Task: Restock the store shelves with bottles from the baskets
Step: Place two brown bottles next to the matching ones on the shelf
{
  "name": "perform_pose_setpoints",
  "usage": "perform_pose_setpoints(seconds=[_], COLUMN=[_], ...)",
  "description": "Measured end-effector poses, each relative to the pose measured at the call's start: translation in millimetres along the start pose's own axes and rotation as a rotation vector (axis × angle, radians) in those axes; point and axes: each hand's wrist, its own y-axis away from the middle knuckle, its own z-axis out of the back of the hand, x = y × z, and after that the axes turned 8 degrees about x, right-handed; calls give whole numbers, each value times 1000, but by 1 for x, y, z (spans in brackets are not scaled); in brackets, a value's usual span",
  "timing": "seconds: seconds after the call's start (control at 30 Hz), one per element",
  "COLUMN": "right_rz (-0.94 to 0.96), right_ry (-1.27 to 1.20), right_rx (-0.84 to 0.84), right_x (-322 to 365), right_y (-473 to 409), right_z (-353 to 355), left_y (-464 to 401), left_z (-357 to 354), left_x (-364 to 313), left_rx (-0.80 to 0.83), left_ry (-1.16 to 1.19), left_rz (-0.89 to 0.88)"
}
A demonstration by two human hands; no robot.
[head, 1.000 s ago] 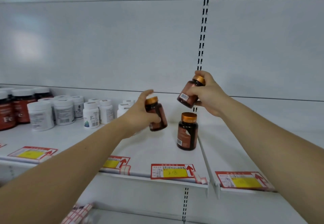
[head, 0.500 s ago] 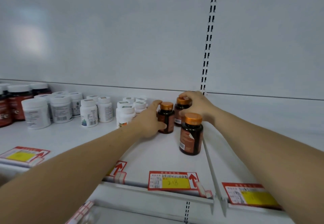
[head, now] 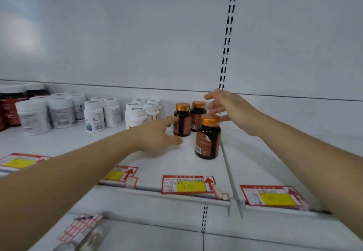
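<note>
Three brown bottles stand upright on the shelf [head: 82, 142]: front bottle [head: 208, 136] nearest me, left bottle [head: 182, 120] and back bottle [head: 198, 115] side by side behind it. My left hand [head: 157, 133] is relaxed, forefinger touching the left bottle's side. My right hand [head: 225, 104] hovers spread above the back bottle, holding nothing. White bottles [head: 94, 116] stand to the left. A price tag [head: 188, 185] sits on the shelf edge.

Dark brown bottles [head: 207, 140] with orange caps; white shelf [head: 94, 144]; red-yellow price tags [head: 188, 185].
</note>
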Motion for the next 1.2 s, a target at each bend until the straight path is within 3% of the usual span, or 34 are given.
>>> perform_pose_setpoints(seconds=[0.1, 0.17, 0.27, 0.4, 0.6, 0.83, 1.2], right_rz=[19, 23, 71, 174, 282, 341, 292], right_ry=[152, 179, 49, -31, -166, -248, -282], right_rx=[206, 156, 68, 94, 217, 381, 749], right_x=[1, 1, 19, 57, 129, 221, 295], right_y=[28, 33, 30, 16, -10, -29, -60], right_z=[-14, -24, -38, -71, -156, -343, -637], left_y=[21, 29, 43, 76, 149, 263, 410], left_z=[-10, -15, -17, -9, 9, 40, 52], left_x=[-3, -9, -13, 0, 62, 209, 455], left_rx=[67, 38, -55, -249, -473, -675, -715], left_ry=[-107, -94, 109, 498, 688, 732, 810], left_rz=[16, 10, -36, -88, -80, 108, 475])
